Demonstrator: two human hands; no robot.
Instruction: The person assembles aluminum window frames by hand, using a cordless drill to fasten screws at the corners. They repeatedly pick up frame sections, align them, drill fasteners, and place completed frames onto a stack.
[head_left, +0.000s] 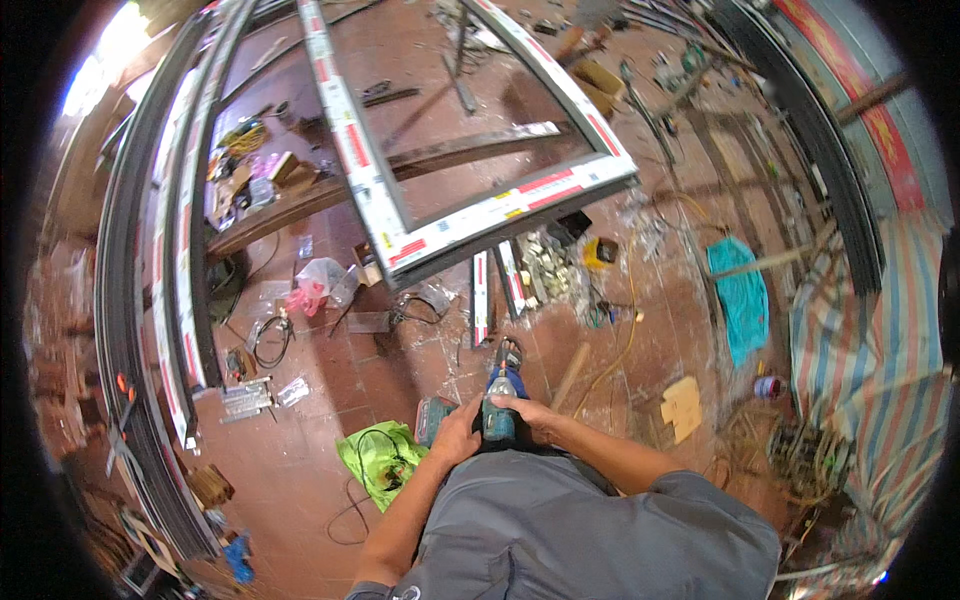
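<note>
In front of my waist I hold a teal cordless drill (pixel 497 422), its chuck pointing away from me. My left hand (pixel 459 436) is closed around it on the left side, where a red-and-teal battery (pixel 431 420) sticks out past the fingers. From the right, my right hand (pixel 533 418) is closed on the drill body, thumb across the top. The tip beyond the chuck is too small to make out. Farther ahead, a large dark frame (pixel 520 197) covered with white-and-red tape lies raised on a wooden beam (pixel 285 212).
A bright green bag (pixel 378 462) with a cable sits left of my hands. Two short taped profiles (pixel 480 300) lie ahead, beside a pile of small pale pieces (pixel 548 268). Long profiles (pixel 160 300) line the left; a turquoise sheet (pixel 738 300) and cardboard (pixel 682 410) are right.
</note>
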